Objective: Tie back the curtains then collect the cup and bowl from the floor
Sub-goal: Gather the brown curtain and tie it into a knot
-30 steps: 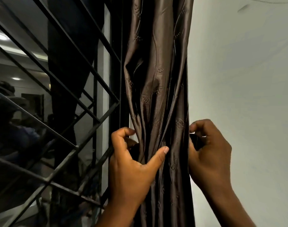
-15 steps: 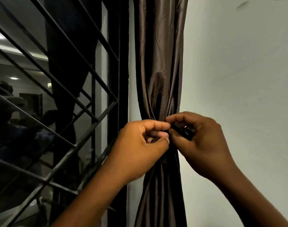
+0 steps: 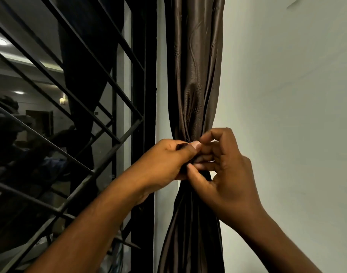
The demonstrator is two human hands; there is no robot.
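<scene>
A dark brown satin curtain [image 3: 196, 75] hangs gathered into a narrow bundle between the window and the wall. It is cinched at its waist, where both hands meet in front of it. My left hand [image 3: 164, 160] pinches a dark tie strap at the cinch with thumb and forefinger. My right hand [image 3: 226, 168] grips the other end of the strap, fingers curled against the left fingertips. Most of the tieback is hidden under the fingers. Below the hands the curtain flares out again. No cup or bowl is in view.
A black window frame [image 3: 143, 115] with diagonal metal bars [image 3: 70, 95] stands at left; its dark glass reflects room lights and a second curtain. A plain pale wall [image 3: 287, 115] fills the right side.
Both hands came from the curtain's sides to its front, squeezing the loose bundle into a tight waist. They now work the strap ends together slightly lower than half a second ago.
</scene>
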